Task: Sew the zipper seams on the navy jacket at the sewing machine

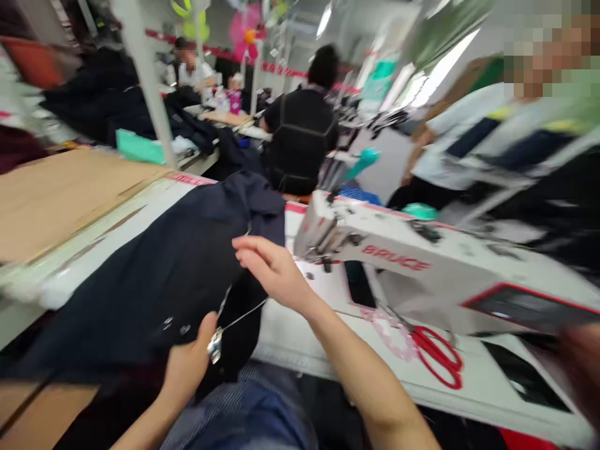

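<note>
The left hand (187,359) grips dark cloth (197,250), the right hand (277,269) — hold unclear — near; a hasty tug could snag the white thread (244,315).

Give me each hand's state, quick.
Left hand: thumb by small metal piece, fingers hidden; grip unclear.
Right hand: fingers extended over dark fabric; whether pinching cannot be told.
</note>
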Motion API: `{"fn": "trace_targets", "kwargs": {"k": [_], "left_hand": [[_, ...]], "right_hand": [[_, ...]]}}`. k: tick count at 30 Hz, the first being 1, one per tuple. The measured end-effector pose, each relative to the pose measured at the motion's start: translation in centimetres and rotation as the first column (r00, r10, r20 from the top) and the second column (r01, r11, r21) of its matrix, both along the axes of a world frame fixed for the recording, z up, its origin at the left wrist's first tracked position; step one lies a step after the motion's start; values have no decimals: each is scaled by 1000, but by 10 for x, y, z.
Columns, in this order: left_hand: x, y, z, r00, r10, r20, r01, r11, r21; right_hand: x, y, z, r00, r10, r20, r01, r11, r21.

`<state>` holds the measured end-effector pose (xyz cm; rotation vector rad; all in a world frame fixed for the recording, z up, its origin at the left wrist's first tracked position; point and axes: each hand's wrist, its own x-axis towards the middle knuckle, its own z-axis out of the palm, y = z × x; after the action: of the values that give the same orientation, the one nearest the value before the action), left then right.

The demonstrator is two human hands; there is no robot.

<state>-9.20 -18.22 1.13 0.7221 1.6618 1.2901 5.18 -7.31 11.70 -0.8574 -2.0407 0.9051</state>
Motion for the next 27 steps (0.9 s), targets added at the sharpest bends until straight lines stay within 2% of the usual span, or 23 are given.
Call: {"fn": "trace_targets", "kwargs": {"k": [1,3,5,7,11,15,18,22,27], "left_hand": [[1,0,5,999,48,25,-48,999,-4],[3,2,11,991,98,96,-102,994,41],[5,5,13,984,93,152,-107,991,85],[6,4,15,977,74,201,-93,992,86],[5,-5,17,926,5,378,2,1000,-17],[0,-11,19,832,-28,554,74,995,-61],[0,-12,18,827,-20,562,59,997,-51],[3,-12,15,858,-61,510,29,997,71],[8,-12,15,844,-78,531,35,995,90]], "right_hand": [[-2,-15,-10,989,65,131,-76,994,78],[0,-39,-33,935,93,342,-160,972,174],[4,-52,-51,876,111,469,-222,957,187],[7,-56,-62,834,178,523,-302,939,162],[10,-53,-62,804,294,516,-394,915,92],[11,-51,-56,818,322,477,-366,930,0],[10,-53,-55,851,326,412,-337,940,-47],[9,-55,-60,872,307,382,-307,950,-64],[8,-56,-65,882,269,388,-275,961,-41]]}}
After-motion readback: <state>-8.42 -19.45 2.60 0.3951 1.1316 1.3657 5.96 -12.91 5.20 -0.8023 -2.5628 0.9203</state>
